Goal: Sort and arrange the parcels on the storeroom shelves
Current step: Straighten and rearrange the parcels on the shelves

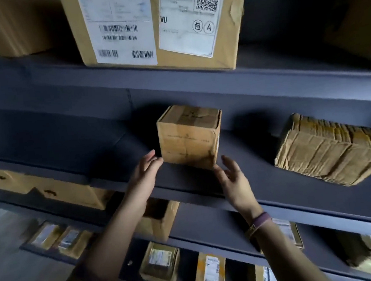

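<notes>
Parcel (pixel 188 137), a small brown cardboard cube sealed with tape, sits on the middle shelf (pixel 68 150) of a dark grey metal rack, near the front edge and about the centre of view. A person reaches up to the parcel with both bare arms.

The left hand (pixel 146 168) is open, fingers straight and close together, tips at the lower left edge of the parcel; I cannot tell whether they touch it. The right hand (pixel 232 178) is open too, fingers spread apart, just beside the lower right corner and holding nothing. A purple wristband (pixel 260 222) circles the right wrist.

Well to the right on the same shelf lies a bundle (pixel 329 150) in wrinkled brown wrapping. On the shelf above stands a large carton (pixel 159 30) with two white labels, barcodes on one and a QR code on the other.

One level down, at the left, lies a long box (pixel 50 190). The lowest shelves hold small packets (pixel 159 261) with white labels, lying flat. A grey floor (pixel 12 278) shows at the bottom left. The room is dim, with deep shadow behind the goods.
</notes>
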Demonstrator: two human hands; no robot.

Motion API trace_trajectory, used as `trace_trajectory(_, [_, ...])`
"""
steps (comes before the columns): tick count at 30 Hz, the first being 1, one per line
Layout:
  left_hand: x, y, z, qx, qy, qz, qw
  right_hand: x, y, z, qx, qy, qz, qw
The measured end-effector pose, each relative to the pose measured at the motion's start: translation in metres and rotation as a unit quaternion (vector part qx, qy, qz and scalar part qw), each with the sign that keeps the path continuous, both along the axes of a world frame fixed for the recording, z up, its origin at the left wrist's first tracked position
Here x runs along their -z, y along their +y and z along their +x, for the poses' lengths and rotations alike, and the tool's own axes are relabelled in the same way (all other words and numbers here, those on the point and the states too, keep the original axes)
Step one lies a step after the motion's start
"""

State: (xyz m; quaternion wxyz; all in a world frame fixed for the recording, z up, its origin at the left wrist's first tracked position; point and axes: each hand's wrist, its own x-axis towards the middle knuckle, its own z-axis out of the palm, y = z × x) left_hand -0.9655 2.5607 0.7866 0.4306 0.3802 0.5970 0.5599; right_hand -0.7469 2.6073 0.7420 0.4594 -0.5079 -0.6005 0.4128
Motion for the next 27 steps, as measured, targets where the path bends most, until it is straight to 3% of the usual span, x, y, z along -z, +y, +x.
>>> trace_trajectory(9, [0.024,0.079,-0.03,0.078,-0.009,0.004,0.997,0.004,0.024,-0.035,0.082,-0.08,0.047,0.992])
trace_trajectory(16, [0.037,0.081,-0.028,0.178,0.072,0.025,0.981,0.002,0.021,-0.047,0.094,-0.141,0.1,0.98])
trace_trajectory(21, [0.034,0.101,-0.038,0.101,0.002,-0.007,0.995,0.001,-0.005,-0.063,0.115,-0.16,0.187,0.962])
trace_trajectory(27, [0.033,0.106,-0.031,0.013,-0.118,-0.055,0.991,-0.002,-0.028,-0.085,0.137,-0.288,0.31,0.896])
